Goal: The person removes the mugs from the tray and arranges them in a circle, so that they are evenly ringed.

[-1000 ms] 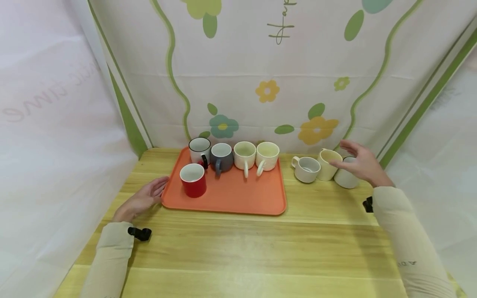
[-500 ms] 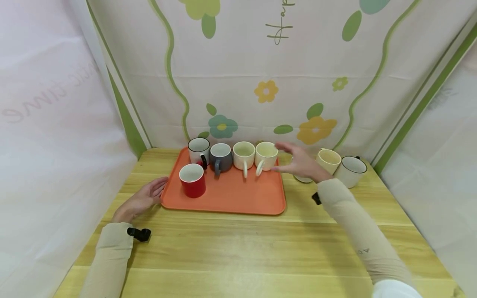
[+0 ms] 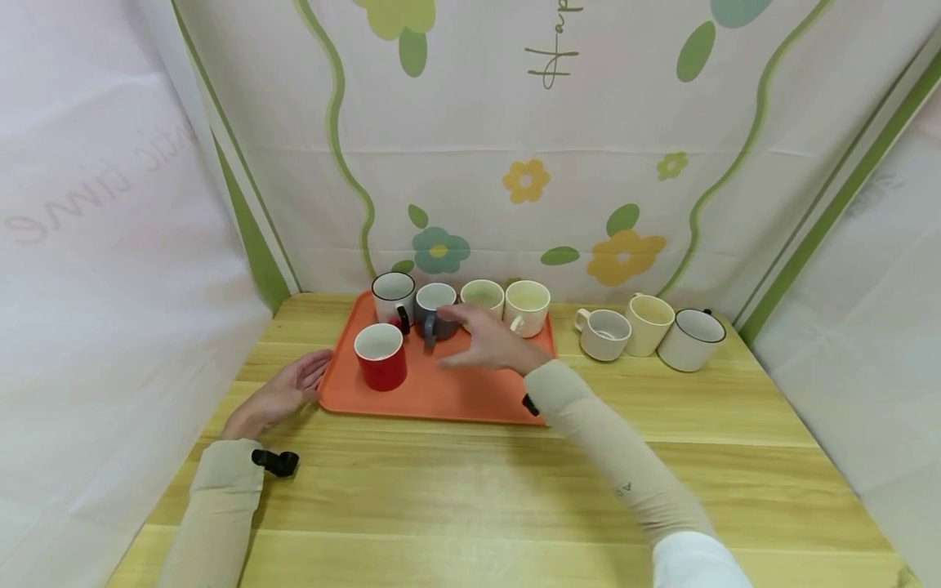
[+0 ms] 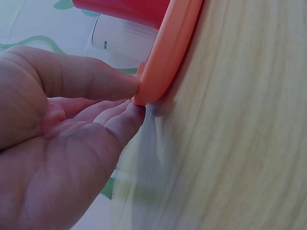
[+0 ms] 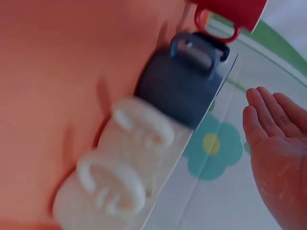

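My left hand (image 3: 283, 392) is at the left edge of an orange tray (image 3: 448, 392). In the left wrist view, thumb and fingertips pinch the tray's rim (image 4: 165, 62). Over the tray's middle hovers my right hand (image 3: 491, 339), fingers spread and holding nothing, nearest to a dark grey mug (image 3: 422, 318). A red mug (image 3: 382, 363) stands at the tray's left. Behind it, along the back, are a white black-rimmed mug (image 3: 386, 309), the grey one and two cream mugs, a left one (image 3: 483, 293) partly hidden by the hand and a right one (image 3: 531, 314).
Right of the tray, on the wooden table (image 3: 470, 498), stand a low white cup (image 3: 604, 341), a pale yellow mug (image 3: 647, 335) and a white mug (image 3: 687, 347) with a dark rim. A flower-print cloth (image 3: 470, 196) hangs close behind, with sheets at both sides.
My right hand has swept left from beside the right-hand mugs, past the cream mugs, to over the tray. My left hand has stayed at the tray's edge, and the mugs stand as before.
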Demonstrator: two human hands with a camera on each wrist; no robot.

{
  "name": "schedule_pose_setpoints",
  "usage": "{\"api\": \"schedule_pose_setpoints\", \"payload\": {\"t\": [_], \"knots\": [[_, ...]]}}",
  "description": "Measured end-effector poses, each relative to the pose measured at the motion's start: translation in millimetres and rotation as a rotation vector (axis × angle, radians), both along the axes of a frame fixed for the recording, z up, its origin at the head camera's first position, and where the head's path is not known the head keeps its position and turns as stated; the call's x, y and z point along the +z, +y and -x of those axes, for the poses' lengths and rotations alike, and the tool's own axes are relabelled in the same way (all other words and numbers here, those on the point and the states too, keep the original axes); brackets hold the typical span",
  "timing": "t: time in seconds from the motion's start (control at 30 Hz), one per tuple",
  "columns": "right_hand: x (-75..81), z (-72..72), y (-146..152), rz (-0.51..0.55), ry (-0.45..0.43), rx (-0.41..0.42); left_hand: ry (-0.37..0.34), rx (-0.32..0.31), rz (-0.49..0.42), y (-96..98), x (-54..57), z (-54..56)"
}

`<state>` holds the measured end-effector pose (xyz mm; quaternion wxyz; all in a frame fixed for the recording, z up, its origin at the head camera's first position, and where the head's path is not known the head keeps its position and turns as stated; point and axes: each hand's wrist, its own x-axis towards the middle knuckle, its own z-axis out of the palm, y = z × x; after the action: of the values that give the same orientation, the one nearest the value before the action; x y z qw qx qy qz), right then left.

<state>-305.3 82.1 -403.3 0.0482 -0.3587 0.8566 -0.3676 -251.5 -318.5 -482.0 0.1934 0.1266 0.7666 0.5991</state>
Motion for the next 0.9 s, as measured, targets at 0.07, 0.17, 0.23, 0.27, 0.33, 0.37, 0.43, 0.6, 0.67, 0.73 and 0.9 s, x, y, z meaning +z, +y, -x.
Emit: {"api": "schedule_pose_setpoints", "payload": {"t": [0.07, 0.17, 0.23, 0.27, 0.33, 0.37, 0.43, 0.6, 0.67, 0.73, 0.9], "knots": [[-2.4, -2.5, -14, 0.026, -0.021, 0.004, 0.0, 0.0, -0.006, 0.0, -0.8, 0.6], [-9.6, -4.1, -32, 0.02, 0.021, -0.025, 0.0, -0.001, -0.018, -0.5, -2.2, 1.6], [-14.7, -5.0, -43, -0.003, 0.049, -0.061, 0.001, 0.0, -0.02, -0.9, -3.1, 2.2], [-17.6, -5.4, -48, -0.002, 0.054, -0.073, 0.002, -0.001, -0.022, -1.1, -3.5, 2.4], [-23.2, -6.2, -58, 0.026, 0.046, -0.098, 0.007, -0.001, -0.025, -1.2, -4.3, 2.8], [-26.1, -6.9, -63, 0.046, 0.027, -0.11, 0.009, -0.002, -0.026, -1.0, -4.5, 2.9], [-31.0, -8.4, -72, 0.065, 0.006, -0.146, 0.013, -0.004, -0.029, -1.0, -4.8, 3.0], [-41.8, -13.5, -92, 0.067, -0.016, -0.234, 0.015, -0.005, -0.031, -0.8, -5.0, 2.6], [-45.7, -14.6, -97, 0.069, -0.015, -0.265, 0.016, -0.006, -0.027, -0.6, -5.0, 2.8], [-49.1, -15.1, -102, 0.072, -0.019, -0.293, 0.015, -0.008, -0.024, -0.5, -4.9, 3.1], [-55.2, -15.9, -112, 0.087, -0.037, -0.344, 0.011, -0.003, -0.018, -0.5, -4.0, 2.7]]}}
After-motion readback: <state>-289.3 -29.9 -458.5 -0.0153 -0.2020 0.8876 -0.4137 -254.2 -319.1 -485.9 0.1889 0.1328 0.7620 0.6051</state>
